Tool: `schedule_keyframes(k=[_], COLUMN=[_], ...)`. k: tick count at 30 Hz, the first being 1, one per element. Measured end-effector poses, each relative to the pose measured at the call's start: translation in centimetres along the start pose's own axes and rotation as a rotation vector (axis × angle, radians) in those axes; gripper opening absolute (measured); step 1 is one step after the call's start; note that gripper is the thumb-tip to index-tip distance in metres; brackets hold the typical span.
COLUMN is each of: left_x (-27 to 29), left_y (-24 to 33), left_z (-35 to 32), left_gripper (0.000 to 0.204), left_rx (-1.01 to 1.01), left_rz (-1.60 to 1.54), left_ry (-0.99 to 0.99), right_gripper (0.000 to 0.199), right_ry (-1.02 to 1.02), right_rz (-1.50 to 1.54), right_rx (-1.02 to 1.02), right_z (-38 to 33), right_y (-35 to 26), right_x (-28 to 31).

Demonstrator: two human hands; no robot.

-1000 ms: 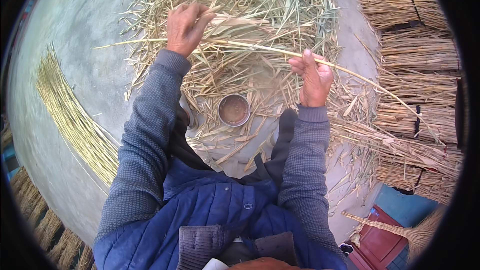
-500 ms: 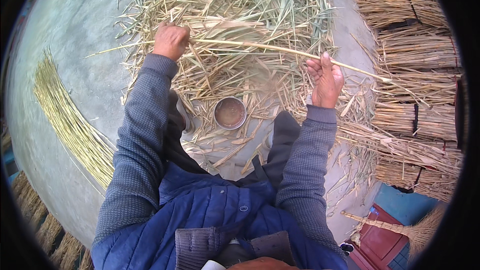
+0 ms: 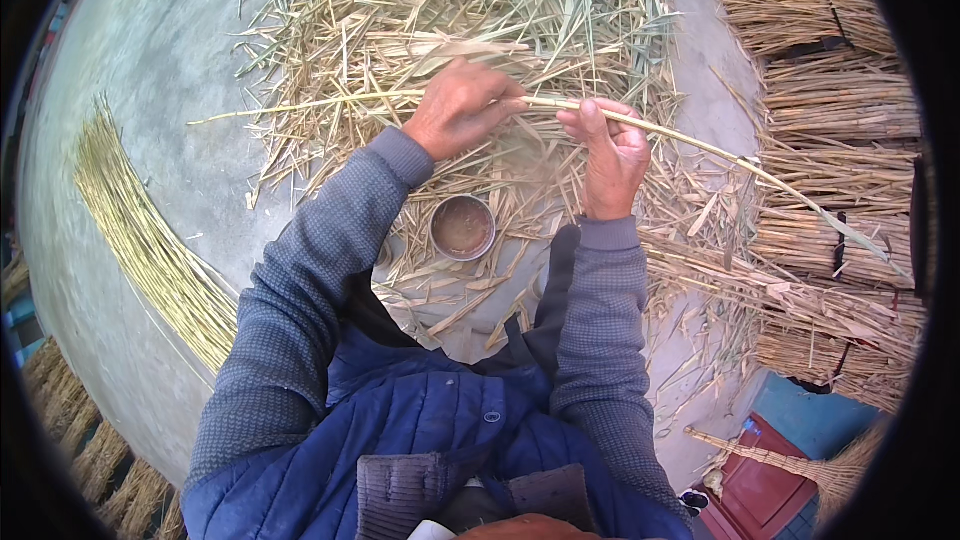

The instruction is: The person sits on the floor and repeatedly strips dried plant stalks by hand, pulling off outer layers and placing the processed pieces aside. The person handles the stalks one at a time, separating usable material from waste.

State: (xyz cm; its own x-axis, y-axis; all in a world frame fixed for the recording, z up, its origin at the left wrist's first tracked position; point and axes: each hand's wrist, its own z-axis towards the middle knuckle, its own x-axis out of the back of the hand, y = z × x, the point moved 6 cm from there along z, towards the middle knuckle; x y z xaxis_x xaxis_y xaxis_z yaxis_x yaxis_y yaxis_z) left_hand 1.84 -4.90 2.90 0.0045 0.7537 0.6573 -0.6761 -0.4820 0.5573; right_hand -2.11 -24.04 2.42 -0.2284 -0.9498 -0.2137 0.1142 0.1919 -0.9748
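Observation:
A long, thin, pale yellow reed stalk (image 3: 320, 103) runs across in front of me, sloping down at its right end into a greenish, leaf-like tip. My left hand (image 3: 462, 105) is closed round its middle, knuckles up. Close by on the right, my right hand (image 3: 612, 155) holds the same stalk between thumb and fingers, palm partly facing up. Under both hands spreads a heap of dry leaves and husks (image 3: 400, 5), greener toward the far right. Between my feet stands a small round metal bowl (image 3: 433, 230) with something brown inside.
A sheaf of clean yellow-green stalks (image 3: 150, 230) lies on the concrete floor to my left. Tied bundles of stalks (image 3: 830, 100) are stacked along the right. A straw broom (image 3: 770, 453) rests at lower right by a dark red panel (image 3: 755, 485). More brown bundles (image 3: 90, 440) sit at lower left.
My left hand has moved right along the stalk, close to my right hand. My right hand has shifted slightly left. The stalk's right end now reaches farther right and bends downward.

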Motion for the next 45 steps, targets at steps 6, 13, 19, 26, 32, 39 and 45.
schedule_keyframes(k=[6,13,19,26,32,39,45], left_x=[-0.3,-1.3,0.2,0.5,5.6,11.0,5.3], left_y=[-0.5,-2.1,-3.6,-5.9,-10.2,-12.8,-5.8], left_z=[-0.2,-0.6,-0.5,-1.9,-2.1,-3.6,0.1], left_gripper=[0.021,0.029,0.036,0.017,0.017,0.019,0.046], left_rx=[0.166,0.455,0.202,0.535,0.649,0.696,0.126], left_rz=[-0.235,-0.546,-0.197,-0.511,-0.794,-0.704,0.464], left_ry=[0.053,0.044,-0.091,-0.141,0.37,0.714,0.08], right_gripper=[0.023,0.027,0.031,0.034,0.038,0.034,0.028], right_ry=[-0.014,0.002,0.055,0.077,0.112,0.127,0.02], right_rz=[0.007,-0.013,-0.011,-0.024,0.004,0.034,0.114], right_rx=[0.003,-0.053,-0.076,-0.11,-0.116,-0.134,-0.108], right_z=[-0.2,-0.4,0.1,0.5,0.9,1.1,0.4], right_y=[0.3,0.5,0.4,0.6,0.8,0.9,1.9], right_x=[-0.2,0.5,1.9,2.9,4.4,5.9,2.8])
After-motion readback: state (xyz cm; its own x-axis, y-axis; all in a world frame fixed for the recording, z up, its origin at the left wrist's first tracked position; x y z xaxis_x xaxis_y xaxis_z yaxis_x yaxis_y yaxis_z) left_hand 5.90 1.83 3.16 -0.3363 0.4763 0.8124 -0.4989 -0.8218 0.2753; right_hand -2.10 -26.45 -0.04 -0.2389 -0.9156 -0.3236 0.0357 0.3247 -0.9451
